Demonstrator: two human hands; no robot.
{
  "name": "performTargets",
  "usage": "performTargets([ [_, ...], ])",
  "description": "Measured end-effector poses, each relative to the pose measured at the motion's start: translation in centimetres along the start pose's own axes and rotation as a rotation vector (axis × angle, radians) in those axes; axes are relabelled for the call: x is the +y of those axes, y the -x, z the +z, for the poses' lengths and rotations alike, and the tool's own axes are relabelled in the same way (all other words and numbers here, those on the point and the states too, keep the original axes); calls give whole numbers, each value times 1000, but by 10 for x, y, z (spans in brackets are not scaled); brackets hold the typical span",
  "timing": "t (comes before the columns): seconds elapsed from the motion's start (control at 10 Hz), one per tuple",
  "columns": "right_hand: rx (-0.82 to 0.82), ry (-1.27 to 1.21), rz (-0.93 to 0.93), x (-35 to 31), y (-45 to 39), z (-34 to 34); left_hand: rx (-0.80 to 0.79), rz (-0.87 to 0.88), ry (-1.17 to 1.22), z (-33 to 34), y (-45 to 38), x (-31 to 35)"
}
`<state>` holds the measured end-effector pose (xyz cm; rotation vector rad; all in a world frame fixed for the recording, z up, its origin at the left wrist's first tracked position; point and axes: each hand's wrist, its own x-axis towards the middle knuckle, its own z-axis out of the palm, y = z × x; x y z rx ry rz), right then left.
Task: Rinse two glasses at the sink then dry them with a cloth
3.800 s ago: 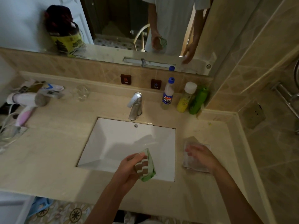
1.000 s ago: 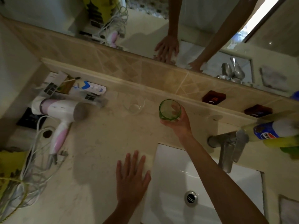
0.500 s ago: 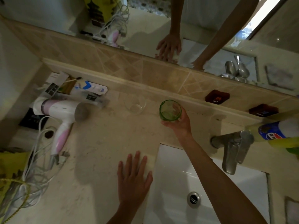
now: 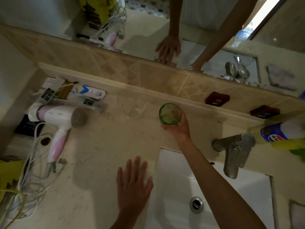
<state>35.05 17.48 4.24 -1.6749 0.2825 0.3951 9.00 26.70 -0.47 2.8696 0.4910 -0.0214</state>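
My right hand (image 4: 179,128) grips a green glass (image 4: 170,114) upright at the back of the counter, close to the tiled ledge. A clear glass (image 4: 133,107) stands on the counter just left of it, untouched. My left hand (image 4: 133,185) rests flat with straight fingers on the counter by the left rim of the white sink (image 4: 206,187). The cloth (image 4: 297,215) shows only as a grey patch at the lower right edge.
The chrome tap (image 4: 236,152) rises behind the sink. Bottles (image 4: 280,134) lie in view at the right edge. A white and pink hair dryer (image 4: 56,119) with tangled cord, boxes and small packets (image 4: 69,93) crowd the counter's left side.
Since 3.8 s ago the green glass went from my left hand over the sink to my right hand at the back counter. Over the last second both hands hardly moved.
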Motion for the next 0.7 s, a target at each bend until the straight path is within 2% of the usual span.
performTargets([
  [0.3, 54, 14, 0, 0, 6, 15, -1, 7, -19, 2, 0, -1],
  [0.6, 26, 150, 19, -13, 10, 15, -74, -2, -36, -5, -1, 1],
  [0.7, -26, 216, 81, -23, 11, 10, -68, 0, -18, -8, -2, 1],
])
